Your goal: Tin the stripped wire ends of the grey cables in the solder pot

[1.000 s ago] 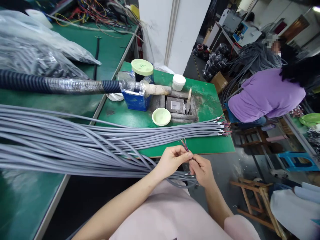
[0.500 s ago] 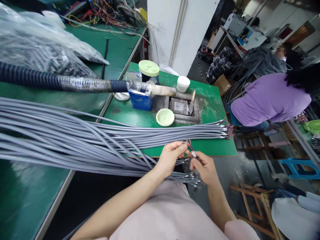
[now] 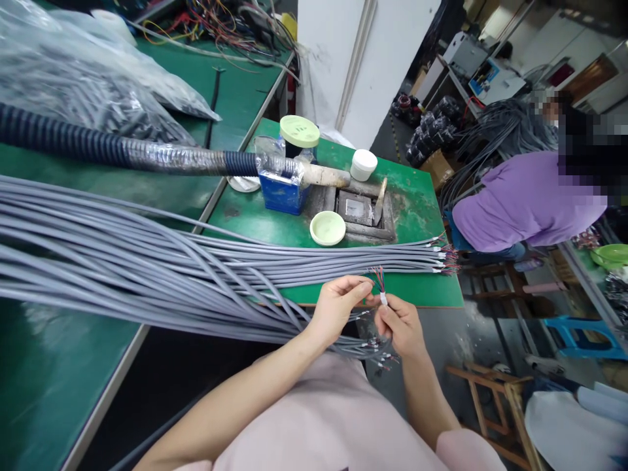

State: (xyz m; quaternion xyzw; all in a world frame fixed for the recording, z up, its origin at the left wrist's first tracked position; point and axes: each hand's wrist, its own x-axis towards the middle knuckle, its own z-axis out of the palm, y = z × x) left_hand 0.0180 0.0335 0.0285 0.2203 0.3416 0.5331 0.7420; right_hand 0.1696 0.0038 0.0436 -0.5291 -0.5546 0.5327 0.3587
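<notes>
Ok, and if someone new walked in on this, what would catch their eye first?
Probably the thick sweep of grey cables, running in from the left edge, many of them onto the green bench. Next, the dark ribbed hose beyond them, its pale nozzle reaching past the blue box. Then, near the middle, the right hand holding a cable end, with the left hand at its splayed coloured wires.
</notes>
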